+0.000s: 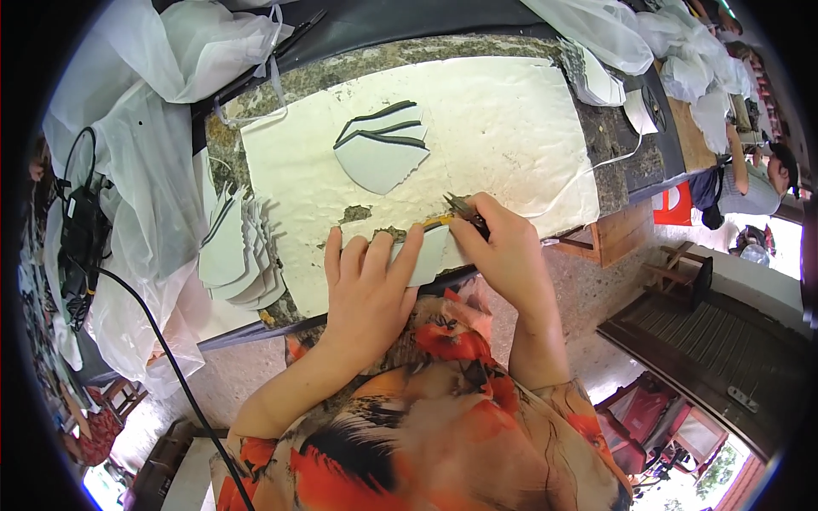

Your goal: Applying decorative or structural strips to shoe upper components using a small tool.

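**Left hand [366,272] spread over a pale piece [430,258], right hand [504,247] closed round a dark pincer-like tool [477,225]**

At far left, cloudy plastic bags [141,170] hang over the table, with a black device [81,243] beside them and a black cable [166,336] curving down from it. Next comes a fanned stack of pale cut pieces [243,255], rough along one side, lying just beside a large off-white sheet [503,119].

On the sheet, toward its far side, a small overlapping group of pale pieces with dark curved edges [383,162] lies apart from both hands. Nearer, the left hand reaches in palm down, its fingers apart, the index finger against the pale piece. That piece sits between the two hands near the close edge of the table; a yellow strip [437,222] shows along its upper side (whether it belongs to the piece or to the tool, I cannot tell).

The right hand has its thumb and fingers curled narrow around the tool, whose tips point up and left.

Farther right, another stack of pale pieces [599,83] rests beyond the sheet's corner, near a white roll [639,112] with a white strand trailing from it. A person [750,183] is at the far right.
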Demonstrator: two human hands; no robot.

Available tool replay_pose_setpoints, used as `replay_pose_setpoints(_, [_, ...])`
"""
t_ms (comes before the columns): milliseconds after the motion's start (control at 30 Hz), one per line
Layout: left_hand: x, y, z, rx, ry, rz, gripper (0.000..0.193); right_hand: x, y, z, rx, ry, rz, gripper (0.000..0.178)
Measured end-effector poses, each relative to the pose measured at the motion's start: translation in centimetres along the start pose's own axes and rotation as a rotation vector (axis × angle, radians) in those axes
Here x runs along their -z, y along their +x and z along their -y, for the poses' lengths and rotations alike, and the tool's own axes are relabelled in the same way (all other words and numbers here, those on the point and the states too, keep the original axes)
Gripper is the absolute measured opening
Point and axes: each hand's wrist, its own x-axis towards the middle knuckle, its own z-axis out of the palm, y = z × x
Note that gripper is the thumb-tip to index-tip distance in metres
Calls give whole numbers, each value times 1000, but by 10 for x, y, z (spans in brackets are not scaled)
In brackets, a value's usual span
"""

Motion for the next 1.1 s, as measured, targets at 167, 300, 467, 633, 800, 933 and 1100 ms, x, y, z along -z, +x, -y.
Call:
replay_pose_setpoints(167, [-15,-17,5,-33,-12,-173,75,12,-1,-5,-153,414,272,36])
replay_pose_setpoints(300, [-17,-16,8,-30,-5,-196,71,15,0,0,-196,530,378,30])
replay_pose_setpoints(467, [-10,-18,10,-85,-110,-210,73,3,2,-7,-229,796,380,29])
replay_pose_setpoints(633, [39,-1,27,109,-768,-181,70,20,2,1,-263,742,466,20])
replay_pose_setpoints(800, [50,23,42,433,-1023,300,43,18,2,7,-241,749,481,20])
replay_pose_setpoints(933, [44,16,59,469,-1258,564,31,14,-1,14,-169,730,455,24])
replay_pose_setpoints(1100, [50,29,61,441,-1513,464,34,12,2,10,-134,655,481,27])
